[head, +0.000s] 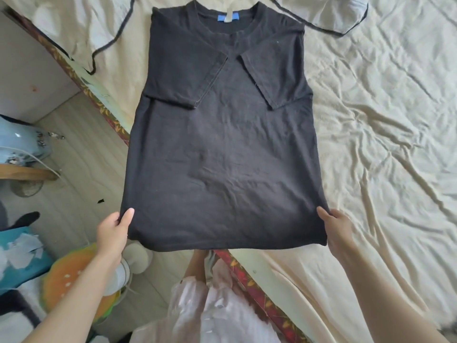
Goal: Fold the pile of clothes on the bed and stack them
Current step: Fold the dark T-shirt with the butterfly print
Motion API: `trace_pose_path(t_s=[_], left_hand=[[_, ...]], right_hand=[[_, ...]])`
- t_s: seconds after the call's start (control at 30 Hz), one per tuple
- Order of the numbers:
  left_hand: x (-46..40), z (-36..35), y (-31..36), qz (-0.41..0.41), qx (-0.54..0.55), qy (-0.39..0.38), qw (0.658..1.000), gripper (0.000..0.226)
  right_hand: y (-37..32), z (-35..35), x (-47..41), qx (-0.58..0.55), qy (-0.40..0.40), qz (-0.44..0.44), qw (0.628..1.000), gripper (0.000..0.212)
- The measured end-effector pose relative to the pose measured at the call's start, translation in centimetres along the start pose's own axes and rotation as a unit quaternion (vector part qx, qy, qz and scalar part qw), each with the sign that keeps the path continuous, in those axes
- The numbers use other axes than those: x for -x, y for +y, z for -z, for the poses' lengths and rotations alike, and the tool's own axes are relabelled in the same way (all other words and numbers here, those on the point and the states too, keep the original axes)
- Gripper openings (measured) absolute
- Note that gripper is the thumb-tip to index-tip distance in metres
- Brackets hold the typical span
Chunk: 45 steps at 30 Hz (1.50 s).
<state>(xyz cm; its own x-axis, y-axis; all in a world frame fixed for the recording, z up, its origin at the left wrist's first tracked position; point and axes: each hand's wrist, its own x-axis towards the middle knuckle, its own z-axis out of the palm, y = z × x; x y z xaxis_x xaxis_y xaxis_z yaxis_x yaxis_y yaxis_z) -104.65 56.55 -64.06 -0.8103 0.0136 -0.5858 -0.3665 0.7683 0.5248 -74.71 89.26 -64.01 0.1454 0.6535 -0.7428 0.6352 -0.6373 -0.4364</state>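
Here the black T-shirt (pixel 222 149) lies spread lengthwise on the bed (pixel 385 125), collar at the far end with a blue label showing inside the neck, and both short sleeves are already turned in over the chest so their cuffs nearly meet in the middle. Its hem end overhangs the near edge of the bed, lifted a little: the left hand (pixel 112 232) pinches the left hem corner, thumb on top of the cloth, and the right hand (pixel 337 230) grips the right hem corner the same way, fingers hidden under the fabric. By the look of it the sleeve fold is done and the lengthwise fold, hem up toward the collar, is what remains for this garment; no finished stack can be seen, so the stacking is likely still ahead. Beyond the T-shirt's collar, a pale garment with dark trim (pixel 99 40) lies loose on the bed, seemingly waiting its turn. The bed under the T-shirt is covered with a cream sheet, heavily creased to the right of it, and a red patterned border (pixel 103 112) runs along the mattress edge to its left. Left of the T-shirt is a pale wood-look floor (pixel 81 174), with a light blue object (pixel 22 144), a teal box (pixel 22 258) and an orange fruit-patterned cushion (pixel 71 276) near the left hand
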Motion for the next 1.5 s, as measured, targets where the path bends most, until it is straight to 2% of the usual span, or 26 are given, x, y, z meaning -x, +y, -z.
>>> trace_pose_path(t_s=[0.13,0.27,0.37,0.47,0.63,0.77,0.93,1.03,1.13,1.2,1.27,1.3,1.43,1.5], left_hand=[[0.5,1.1,0.6,-0.006,0.000,0.018,1.000,0.042],[1.0,1.8,1.5,-0.031,-0.019,0.044,0.998,0.042],[1.8,1.8,1.9,-0.036,-0.027,0.051,0.998,0.033],[2.5,2.2,2.6,-0.059,-0.015,0.044,0.997,0.023],[2.3,3.2,6.2,-0.097,0.045,0.068,0.992,0.019],[0.5,3.6,10.8,-0.114,0.093,0.106,0.983,0.021],[-3.5,2.9,16.6,-0.122,0.167,0.119,0.971,0.027],[-6.7,2.5,19.6,-0.127,0.175,0.069,0.974,0.030],[-10.0,2.3,22.3,-0.124,0.205,0.024,0.971,0.033],[-11.8,2.3,24.1,-0.125,0.217,0.025,0.968,0.036],[-13.4,2.1,25.7,-0.127,0.215,0.027,0.968,0.038],[-14.1,1.9,26.6,-0.128,0.213,0.029,0.968,0.038],[-17.1,0.4,29.6,-0.117,0.224,0.033,0.967,0.039],[-18.3,-0.8,30.3,-0.109,0.213,0.021,0.971,0.037]], right_hand=[[0.2,1.0,0.8,0.002,0.002,0.022,1.000,0.020],[0.0,1.1,1.5,0.022,0.061,0.069,0.995,0.022],[0.2,1.0,2.5,0.029,0.095,0.106,0.989,0.020],[-0.4,1.5,3.3,0.033,0.076,0.118,0.990,0.033],[-3.8,2.5,3.8,-0.060,0.046,0.126,0.989,0.048],[-8.2,2.0,3.5,-0.131,0.004,0.149,0.980,0.024],[-14.4,0.7,1.1,-0.202,-0.020,0.156,0.967,0.022],[-18.5,-0.2,-0.1,-0.219,-0.041,0.155,0.963,0.024],[-21.8,-0.9,-1.6,-0.216,-0.031,0.157,0.963,0.020],[-24.0,-1.2,-2.6,-0.238,-0.011,0.146,0.960,0.010],[-26.2,-1.7,-3.4,-0.254,0.013,0.129,0.958,0.023],[-27.2,-2.0,-3.8,-0.257,0.018,0.124,0.958,0.023],[-30.2,-3.6,-5.3,-0.287,0.019,0.088,0.954,0.008],[-31.1,-4.8,-6.4,-0.305,0.018,0.078,0.949,0.008]])
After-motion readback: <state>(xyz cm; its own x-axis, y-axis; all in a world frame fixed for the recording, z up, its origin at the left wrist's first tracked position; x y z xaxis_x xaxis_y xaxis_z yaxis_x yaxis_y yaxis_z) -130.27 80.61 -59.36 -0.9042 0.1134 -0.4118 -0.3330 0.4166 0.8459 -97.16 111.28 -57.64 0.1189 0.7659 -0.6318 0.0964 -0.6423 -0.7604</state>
